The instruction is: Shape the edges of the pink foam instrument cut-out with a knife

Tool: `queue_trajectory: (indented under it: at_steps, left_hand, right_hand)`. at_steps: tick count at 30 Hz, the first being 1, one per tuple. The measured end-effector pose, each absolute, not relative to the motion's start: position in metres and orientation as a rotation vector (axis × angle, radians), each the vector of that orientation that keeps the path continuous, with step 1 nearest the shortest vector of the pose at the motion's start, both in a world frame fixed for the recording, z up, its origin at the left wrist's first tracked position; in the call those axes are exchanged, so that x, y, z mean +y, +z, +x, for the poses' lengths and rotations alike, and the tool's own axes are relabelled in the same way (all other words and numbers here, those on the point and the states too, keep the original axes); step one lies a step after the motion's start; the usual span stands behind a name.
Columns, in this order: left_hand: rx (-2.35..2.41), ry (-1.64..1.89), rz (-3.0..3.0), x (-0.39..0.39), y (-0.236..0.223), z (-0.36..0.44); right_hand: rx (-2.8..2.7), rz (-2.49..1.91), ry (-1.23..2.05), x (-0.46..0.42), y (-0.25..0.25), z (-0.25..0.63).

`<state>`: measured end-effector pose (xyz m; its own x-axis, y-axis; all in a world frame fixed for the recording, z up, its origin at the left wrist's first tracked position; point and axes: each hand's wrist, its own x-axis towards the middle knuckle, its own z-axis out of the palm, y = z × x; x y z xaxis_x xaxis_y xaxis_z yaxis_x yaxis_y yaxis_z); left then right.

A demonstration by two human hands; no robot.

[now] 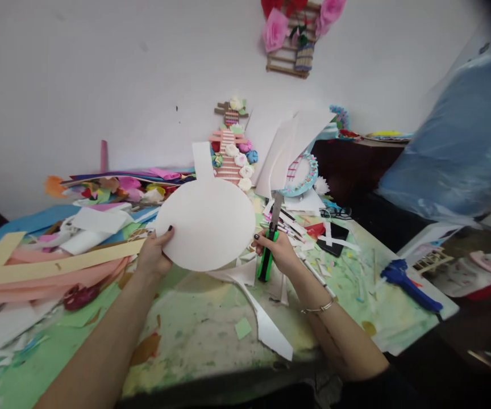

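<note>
A white board cutout (pixel 206 227), round with a straight tab at its top, is held up over the table, its face toward me. My left hand (pixel 155 253) grips its left edge, thumb on the front. In my right hand (pixel 277 250) is a green and black utility knife (pixel 266 255), its blade out and pointing up, close by the cutout's right edge. Curved white offcuts (pixel 266 326) lie on the table below, near a small green paper square (pixel 242 328).
Coloured paper and strips (pixel 96 255) are heaped at the left. A blue glue gun (pixel 411 287) lies near the right edge, and a black phone-like slab (pixel 333 237) behind it. Paper-flower decorations (pixel 231 150) lean on the back wall. A plastic-wrapped blue bundle (pixel 454 136) stands at right.
</note>
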<state>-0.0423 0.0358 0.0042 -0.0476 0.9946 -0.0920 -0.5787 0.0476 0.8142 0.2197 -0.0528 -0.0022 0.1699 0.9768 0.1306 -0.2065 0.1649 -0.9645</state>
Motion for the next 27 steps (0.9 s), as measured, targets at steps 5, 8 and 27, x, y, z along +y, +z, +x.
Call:
queue_trajectory:
  at_steps: [5,8,27]
  left_hand:
    - [0.854,1.501,0.613,0.042,0.005,-0.048]
    - [0.842,1.508,0.622,0.042,0.005,-0.049]
    - [0.694,1.383,0.897,0.026,0.007,-0.043]
  right_hand:
    - [-0.944,-0.998,1.011,-0.05,-0.001,0.23]
    - [-0.89,-1.005,0.926,-0.048,0.001,0.237]
    - [-0.957,-1.101,0.714,-0.053,0.004,0.23]
